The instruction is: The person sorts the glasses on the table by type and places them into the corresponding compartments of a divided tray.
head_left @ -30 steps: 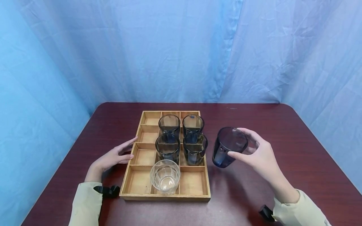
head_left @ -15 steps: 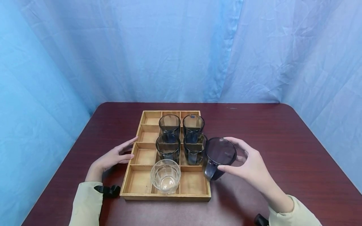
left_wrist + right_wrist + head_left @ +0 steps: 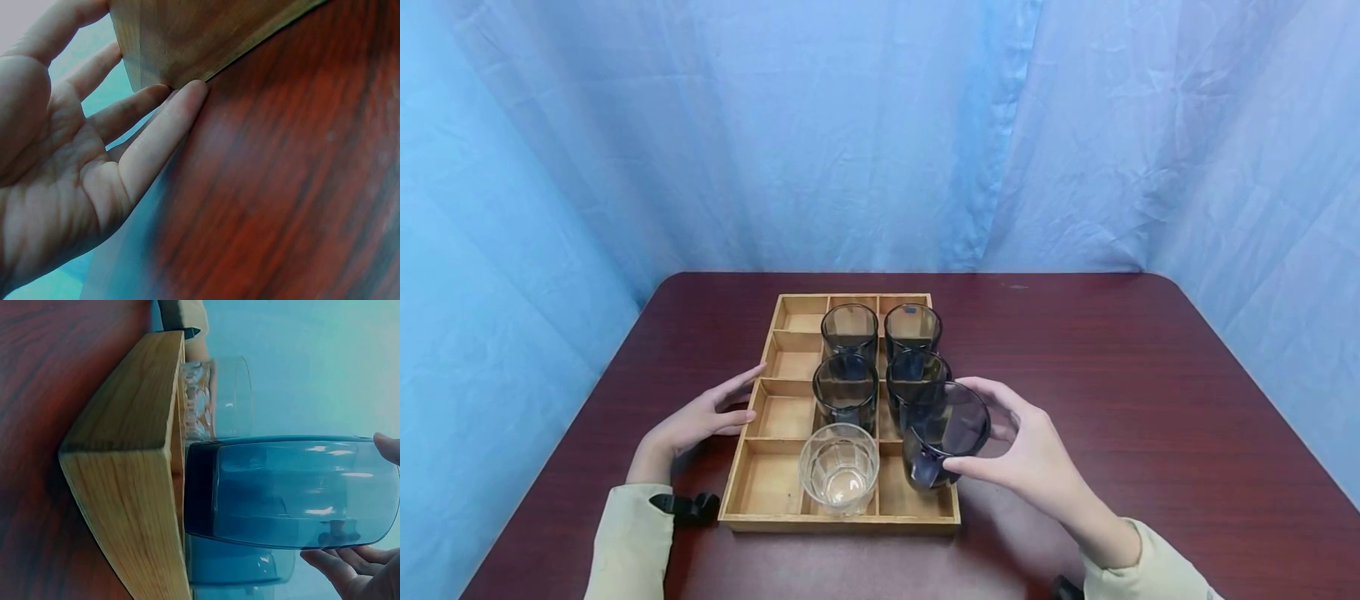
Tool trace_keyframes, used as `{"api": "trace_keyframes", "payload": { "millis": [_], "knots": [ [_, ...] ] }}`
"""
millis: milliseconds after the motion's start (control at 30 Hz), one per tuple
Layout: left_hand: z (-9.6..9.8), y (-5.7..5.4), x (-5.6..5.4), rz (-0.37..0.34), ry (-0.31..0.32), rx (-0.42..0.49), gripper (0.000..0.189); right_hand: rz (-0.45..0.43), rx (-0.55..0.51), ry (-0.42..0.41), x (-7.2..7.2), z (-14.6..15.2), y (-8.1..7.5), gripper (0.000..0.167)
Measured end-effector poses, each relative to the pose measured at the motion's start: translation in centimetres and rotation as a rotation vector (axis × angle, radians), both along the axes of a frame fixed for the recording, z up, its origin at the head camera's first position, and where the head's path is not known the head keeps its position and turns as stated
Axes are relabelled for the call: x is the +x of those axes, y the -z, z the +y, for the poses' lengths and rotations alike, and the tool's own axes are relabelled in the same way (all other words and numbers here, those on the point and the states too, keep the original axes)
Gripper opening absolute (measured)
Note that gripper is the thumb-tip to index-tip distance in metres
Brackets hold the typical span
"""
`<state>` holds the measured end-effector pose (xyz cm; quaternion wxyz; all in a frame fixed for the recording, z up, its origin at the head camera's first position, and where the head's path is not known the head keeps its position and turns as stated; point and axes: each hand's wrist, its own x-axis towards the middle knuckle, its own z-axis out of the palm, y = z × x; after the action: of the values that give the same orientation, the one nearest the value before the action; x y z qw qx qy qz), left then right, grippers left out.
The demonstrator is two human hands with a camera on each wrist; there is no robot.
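Note:
My right hand (image 3: 1026, 446) holds a dark tinted glass (image 3: 943, 433) near its rim, thumb on the near side and fingers behind. The glass is over the front right compartment of a wooden divided tray (image 3: 838, 525); in the right wrist view its thick base (image 3: 201, 490) is right at the tray's top edge. Straight fingers of my left hand (image 3: 700, 421) rest against the tray's left side, and the left wrist view shows their fingertips (image 3: 197, 90) on its wooden wall. A clear glass (image 3: 838, 467) stands in the front middle compartment, left of the held one.
Several more dark glasses stand in the tray's middle and right columns, such as one at the back left (image 3: 850, 329) and one at the back right (image 3: 913, 329). The tray sits on a dark red wooden table (image 3: 1112, 375). Blue curtains (image 3: 880, 150) hang behind and beside it.
My right hand has carried the dark glass leftward and toward the front, from beside the tray to over its front right compartment. My left hand has stayed against the tray.

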<state>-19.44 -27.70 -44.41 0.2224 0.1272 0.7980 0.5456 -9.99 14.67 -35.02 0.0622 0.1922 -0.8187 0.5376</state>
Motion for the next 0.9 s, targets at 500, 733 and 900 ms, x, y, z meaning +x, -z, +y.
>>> {"api": "trace_keyframes", "payload": {
  "millis": [500,733,900],
  "knots": [
    [0.0,0.0,0.1,0.008,-0.007,-0.021,0.077,-0.043,0.056,-0.001,0.2,-1.1,1.9,0.077],
    [0.0,0.1,0.0,0.005,-0.01,-0.024,0.077,-0.058,0.084,0.004,0.2,-1.1,2.3,0.08],
    [0.0,0.0,0.0,0.008,-0.014,-0.034,0.077,-0.05,0.101,0.012,0.2,-1.0,2.3,0.081]
  ]
}}
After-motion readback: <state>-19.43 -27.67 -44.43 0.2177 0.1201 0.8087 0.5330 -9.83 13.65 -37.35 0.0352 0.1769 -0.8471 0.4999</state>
